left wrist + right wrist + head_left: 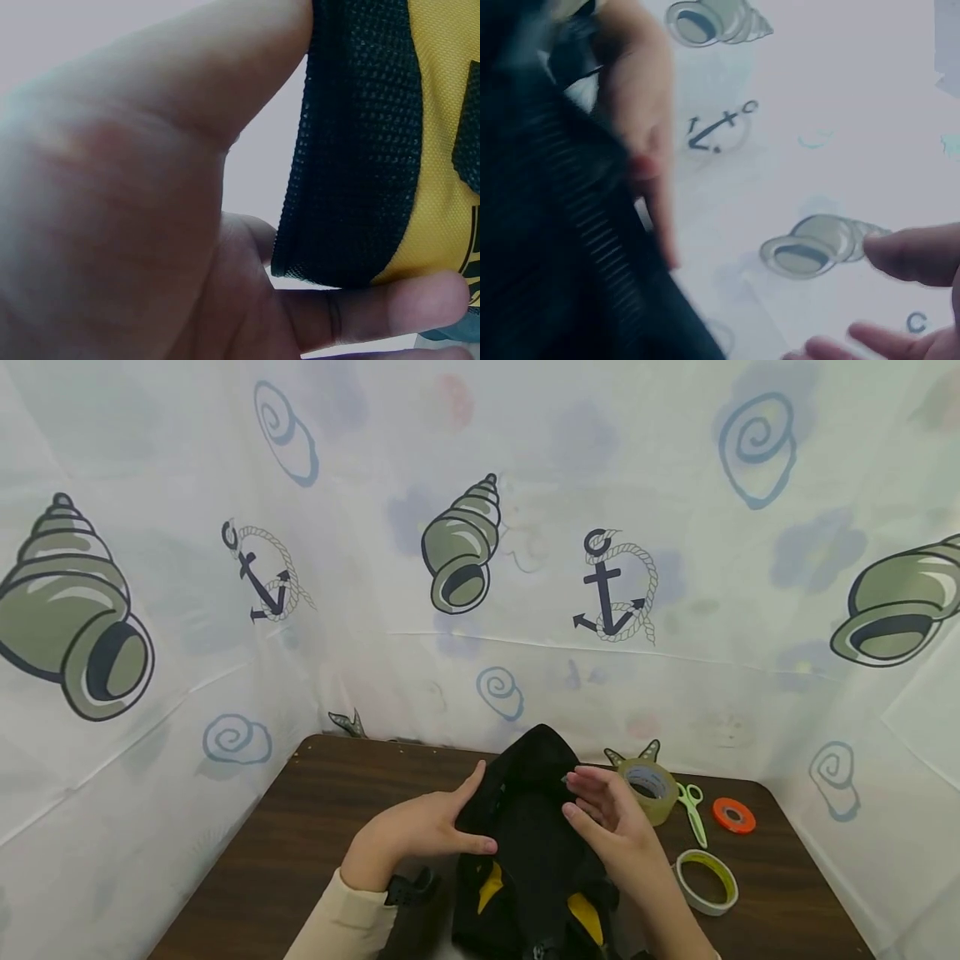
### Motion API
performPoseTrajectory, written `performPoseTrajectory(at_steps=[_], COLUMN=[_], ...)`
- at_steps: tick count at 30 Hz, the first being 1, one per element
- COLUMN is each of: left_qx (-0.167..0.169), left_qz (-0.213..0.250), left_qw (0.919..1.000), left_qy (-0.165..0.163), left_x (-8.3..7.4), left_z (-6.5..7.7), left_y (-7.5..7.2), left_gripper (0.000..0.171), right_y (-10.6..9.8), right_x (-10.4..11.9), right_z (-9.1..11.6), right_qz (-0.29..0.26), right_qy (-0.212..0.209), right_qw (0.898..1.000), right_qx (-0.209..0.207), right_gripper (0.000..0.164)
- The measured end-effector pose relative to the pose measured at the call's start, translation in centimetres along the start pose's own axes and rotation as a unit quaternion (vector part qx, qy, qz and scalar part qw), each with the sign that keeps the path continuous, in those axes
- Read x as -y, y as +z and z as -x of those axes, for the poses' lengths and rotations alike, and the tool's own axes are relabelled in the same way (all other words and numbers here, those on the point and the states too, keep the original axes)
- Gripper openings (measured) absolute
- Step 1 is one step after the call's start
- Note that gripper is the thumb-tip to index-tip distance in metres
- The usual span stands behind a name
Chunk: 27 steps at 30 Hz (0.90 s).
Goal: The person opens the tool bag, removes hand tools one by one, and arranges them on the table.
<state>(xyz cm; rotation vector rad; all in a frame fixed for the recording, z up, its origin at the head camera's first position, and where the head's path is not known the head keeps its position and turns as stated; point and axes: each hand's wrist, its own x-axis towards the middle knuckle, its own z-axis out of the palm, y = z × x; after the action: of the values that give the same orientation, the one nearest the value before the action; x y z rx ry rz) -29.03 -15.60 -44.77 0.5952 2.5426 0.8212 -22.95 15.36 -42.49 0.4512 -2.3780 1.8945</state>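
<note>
A black-and-yellow fabric bag [536, 835] stands at the table's near middle, its black flap raised. My left hand [420, 831] grips its left edge, thumb on the black face and other fingers on the outer side. The left wrist view shows a finger lying along the bag's yellow panel [442, 150] below the black mesh border [360, 150]. Beside the bag's right edge is my right hand [618, 831], its fingers loosely bent. In the right wrist view, thumb and fingers are spread, apart from the bag's ribbed black edge [592, 217]. The bag's inside is too dark to make out.
Right of the bag on the dark wooden table [315, 827] are a wide clear tape roll [660, 810], green scissors [695, 814], a small orange tape roll [733, 816] and a white-and-yellow tape roll [723, 906]. A patterned curtain [360, 568] surrounds the table.
</note>
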Motion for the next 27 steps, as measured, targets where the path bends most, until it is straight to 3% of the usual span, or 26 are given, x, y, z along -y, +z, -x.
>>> performPoseTrajectory(at_steps=[3, 6, 11, 15, 20, 27], left_qx=[-0.002, -0.003, -0.004, -0.004, 0.002, 0.0], left_qz=[0.0, 0.001, -0.003, -0.004, 0.002, -0.004], left_qw=[1.0, 1.0, 1.0, 0.9999, 0.9998, 0.9998], left_qy=[-0.002, -0.004, 0.005, 0.012, 0.02, 0.017], left_x=[0.0, 0.0, -0.1, 0.1, 0.2, 0.2], left_z=[0.0, 0.1, 0.1, 0.1, 0.1, 0.1], left_y=[0.0, 0.0, 0.0, 0.0, 0.1, -0.1], left_gripper=[0.12, 0.121, 0.121, 0.12, 0.113, 0.113], right_y=[0.4, 0.8, 2.1, 3.5, 4.8, 6.4], right_x=[1.0, 2.0, 2.3, 0.8, -1.7, -5.9], right_z=[-1.3, -2.8, -5.3, -7.1, -8.9, -10.9], right_qz=[0.013, 0.063, 0.174, 0.215, 0.221, 0.157], right_qy=[0.033, 0.064, 0.094, 0.118, 0.155, 0.192], right_qw=[0.999, 0.995, 0.976, 0.963, 0.954, 0.957], right_qx=[0.02, 0.044, 0.09, 0.117, 0.129, 0.153], right_gripper=[0.057, 0.063, 0.065, 0.057, 0.057, 0.073])
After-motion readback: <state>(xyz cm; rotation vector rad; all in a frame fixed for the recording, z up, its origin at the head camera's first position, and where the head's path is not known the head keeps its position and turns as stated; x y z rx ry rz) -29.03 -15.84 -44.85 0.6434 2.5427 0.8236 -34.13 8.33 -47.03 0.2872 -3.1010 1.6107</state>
